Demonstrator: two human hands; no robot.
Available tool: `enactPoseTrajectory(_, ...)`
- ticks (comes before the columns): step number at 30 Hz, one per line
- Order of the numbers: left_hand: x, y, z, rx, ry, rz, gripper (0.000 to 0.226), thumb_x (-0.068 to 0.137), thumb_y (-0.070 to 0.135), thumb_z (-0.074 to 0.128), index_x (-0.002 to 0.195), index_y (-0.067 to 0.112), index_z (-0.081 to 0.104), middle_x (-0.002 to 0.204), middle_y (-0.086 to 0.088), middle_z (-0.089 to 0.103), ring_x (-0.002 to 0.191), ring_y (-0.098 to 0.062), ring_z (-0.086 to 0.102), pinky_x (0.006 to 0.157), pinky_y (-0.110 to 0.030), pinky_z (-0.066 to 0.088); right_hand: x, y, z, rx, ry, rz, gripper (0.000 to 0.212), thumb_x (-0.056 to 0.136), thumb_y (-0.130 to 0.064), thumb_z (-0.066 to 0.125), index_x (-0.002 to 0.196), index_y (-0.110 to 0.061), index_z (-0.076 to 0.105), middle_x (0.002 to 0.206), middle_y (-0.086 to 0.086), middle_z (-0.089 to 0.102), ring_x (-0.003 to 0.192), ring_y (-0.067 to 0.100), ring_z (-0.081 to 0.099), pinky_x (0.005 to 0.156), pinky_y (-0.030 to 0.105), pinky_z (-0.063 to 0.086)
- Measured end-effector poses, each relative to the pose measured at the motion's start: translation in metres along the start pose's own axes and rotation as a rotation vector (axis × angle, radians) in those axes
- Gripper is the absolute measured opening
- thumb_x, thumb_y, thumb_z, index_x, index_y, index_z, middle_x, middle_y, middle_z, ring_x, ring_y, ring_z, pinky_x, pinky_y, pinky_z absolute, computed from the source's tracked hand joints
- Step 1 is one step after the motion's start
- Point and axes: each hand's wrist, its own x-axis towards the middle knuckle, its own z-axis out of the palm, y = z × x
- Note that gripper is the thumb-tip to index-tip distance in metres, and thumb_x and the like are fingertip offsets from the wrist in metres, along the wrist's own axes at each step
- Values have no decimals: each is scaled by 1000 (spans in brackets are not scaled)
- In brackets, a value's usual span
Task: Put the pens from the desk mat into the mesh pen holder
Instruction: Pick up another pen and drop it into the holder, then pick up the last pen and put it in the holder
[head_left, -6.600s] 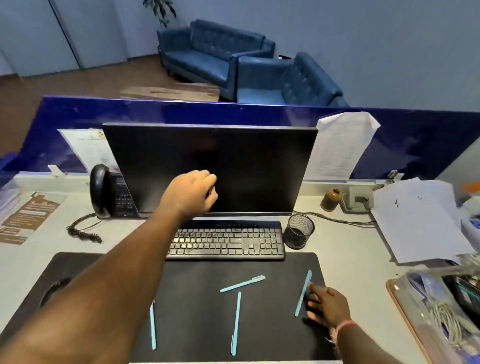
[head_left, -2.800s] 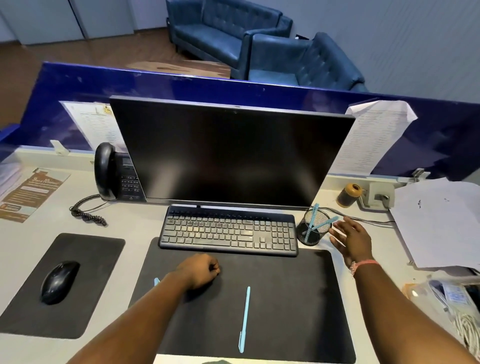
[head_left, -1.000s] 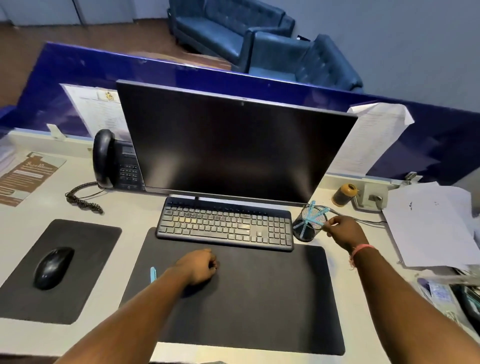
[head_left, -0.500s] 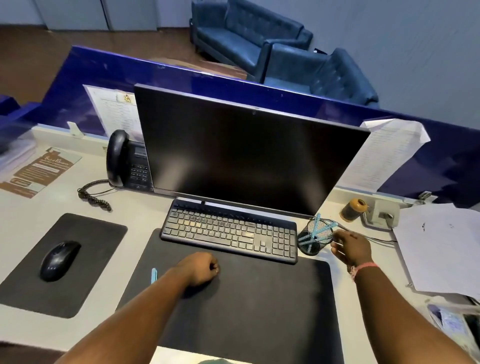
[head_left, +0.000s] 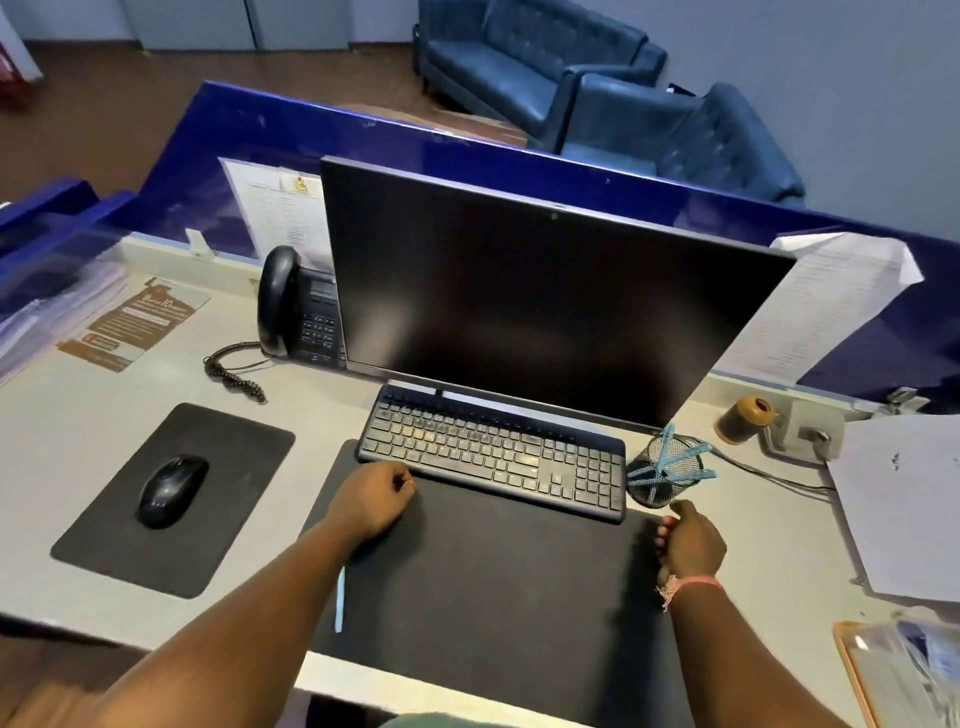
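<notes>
The black mesh pen holder stands at the keyboard's right end with three light-blue pens leaning in it. A black desk mat lies in front of the keyboard. One light-blue pen lies on the mat's left edge, partly hidden under my left forearm. My left hand rests as a closed fist on the mat near the keyboard. My right hand hovers at the mat's right edge, just below the holder, fingers curled with nothing in them.
A black keyboard and a large dark monitor stand behind the mat. A mouse sits on a small pad at the left, a desk phone behind it. Loose papers and a twine spool are at the right.
My right hand has pulled back from the pen holder toward me, to the mat's right edge. The left fist stays in place. The camera has shifted rightward.
</notes>
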Motion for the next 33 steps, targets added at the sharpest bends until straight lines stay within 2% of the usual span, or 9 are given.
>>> enactPoseTrajectory(5,-13,-37,-17,-64,254,-202,20,91,26,55,78,14,62,72,-5,66,70,-26,60,63,-36,45,-25,26,39,-105,-340,151,21,92,-25,60,75,-13,65,57,0,55,45,11,46,42,19,39)
enactPoseTrajectory(9,-12,-78,-25,-473,154,-440,30,91,31,52,76,7,58,75,-19,66,68,-28,59,71,-42,52,-67,47,85,-468,-675,97,12,93,-20,64,85,-11,64,62,2,62,44,11,51,42,19,40)
enactPoseTrajectory(13,-19,-77,-39,-959,65,-591,34,104,39,38,93,14,57,89,-9,67,79,-21,59,84,-36,45,-120,72,121,-781,-973,-66,7,90,-13,66,85,-12,61,68,6,62,45,11,53,41,21,40)
enactPoseTrajectory(16,-26,-87,-41,-1145,73,-594,49,104,51,32,115,10,56,110,-17,68,108,-31,62,107,-46,43,-150,90,138,-1010,-1190,-271,14,87,-23,65,101,-24,65,80,3,67,59,13,61,58,27,50)
enactPoseTrajectory(19,-31,-98,-38,-1286,104,-584,62,102,57,31,129,5,52,125,-24,63,122,-37,59,110,-49,42,-171,95,149,-1400,-1371,-785,51,88,-33,49,135,-50,48,127,-6,66,111,19,62,94,32,48)
enactPoseTrajectory(21,-33,-103,-36,-1333,105,-578,69,101,61,31,134,4,51,128,-25,62,126,-38,58,109,-48,43,-188,95,157,-1537,-1455,-1095,59,92,-31,43,144,-57,32,142,-2,56,124,25,54,97,38,46)
enactPoseTrajectory(26,-35,-108,-34,-1369,92,-577,75,99,64,29,138,4,49,133,-25,62,128,-36,58,106,-45,44,-211,101,173,-1623,-1495,-1483,64,98,-19,44,150,-53,25,124,9,60,102,36,62,68,35,42)
enactPoseTrajectory(30,-33,-106,-34,-1349,93,-576,76,99,65,28,136,3,50,132,-24,63,125,-35,60,106,-45,45,-222,94,185,-1654,-1417,-1679,34,101,-23,43,135,-26,51,117,15,61,96,39,64,64,35,37)
enactPoseTrajectory(33,-33,-103,-34,-1317,86,-569,76,99,65,27,136,3,50,130,-23,63,126,-34,59,109,-45,44,-217,88,187,-1648,-1357,-1751,27,100,-22,47,126,-18,56,125,18,54,101,40,60,65,39,43)
